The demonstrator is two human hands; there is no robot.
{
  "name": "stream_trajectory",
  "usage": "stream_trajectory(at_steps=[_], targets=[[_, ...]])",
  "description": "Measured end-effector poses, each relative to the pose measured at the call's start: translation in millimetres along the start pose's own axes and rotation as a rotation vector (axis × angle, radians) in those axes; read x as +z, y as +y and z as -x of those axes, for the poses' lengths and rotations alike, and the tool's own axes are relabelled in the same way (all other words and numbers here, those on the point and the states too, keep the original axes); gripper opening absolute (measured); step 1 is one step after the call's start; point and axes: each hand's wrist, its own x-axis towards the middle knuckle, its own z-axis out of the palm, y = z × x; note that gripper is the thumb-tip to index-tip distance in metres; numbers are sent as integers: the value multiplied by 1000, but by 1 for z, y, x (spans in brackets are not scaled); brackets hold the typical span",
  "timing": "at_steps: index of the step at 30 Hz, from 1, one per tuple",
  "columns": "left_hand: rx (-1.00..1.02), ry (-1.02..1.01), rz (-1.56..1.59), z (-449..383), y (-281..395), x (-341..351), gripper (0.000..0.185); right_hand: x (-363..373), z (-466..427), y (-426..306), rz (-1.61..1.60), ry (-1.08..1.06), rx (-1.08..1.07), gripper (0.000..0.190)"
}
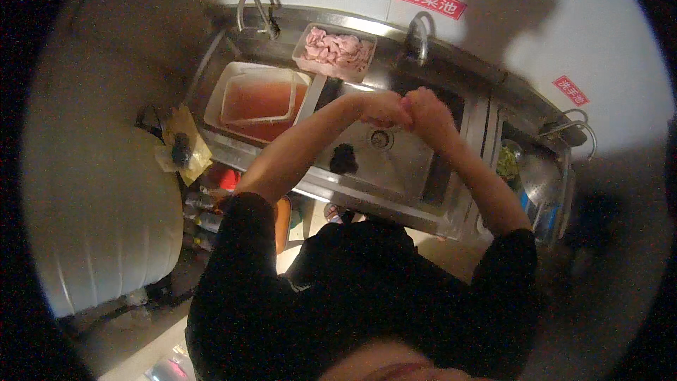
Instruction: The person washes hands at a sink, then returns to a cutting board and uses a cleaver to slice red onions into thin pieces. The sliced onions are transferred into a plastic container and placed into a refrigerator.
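My left hand (pixel 385 109) and my right hand (pixel 426 108) meet over the middle sink (pixel 381 169), near its faucet (pixel 421 42). Both are curled and blurred. A small pinkish bit shows between them, too unclear to name. Behind and to the left, a clear plastic container (pixel 299 66) of pale pink raw meat (pixel 338 50) rests at the back of the sink unit. In the left basin stands a white plastic tub (pixel 214 100) of reddish liquid, with a rectangular translucent container (pixel 226 98) in it. The drain (pixel 380 139) lies just below my hands.
The left basin has a curved faucet (pixel 254 10). At the right, a smaller basin with a faucet (pixel 574 124) holds leafy greens (pixel 509 161) in a clear bag or bowl. A yellow packet (pixel 188 143) hangs at the left, beside a large pale container (pixel 100 211).
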Motion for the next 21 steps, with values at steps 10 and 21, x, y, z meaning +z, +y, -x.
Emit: stream_trajectory(at_steps=[10,21], targets=[[272,890,-783,23,7,50,21,3,-12,-1,-183,-273,-23,35],[-41,-101,74,23,22,-1,24,-32,18,-20,242,540,-404,34]])
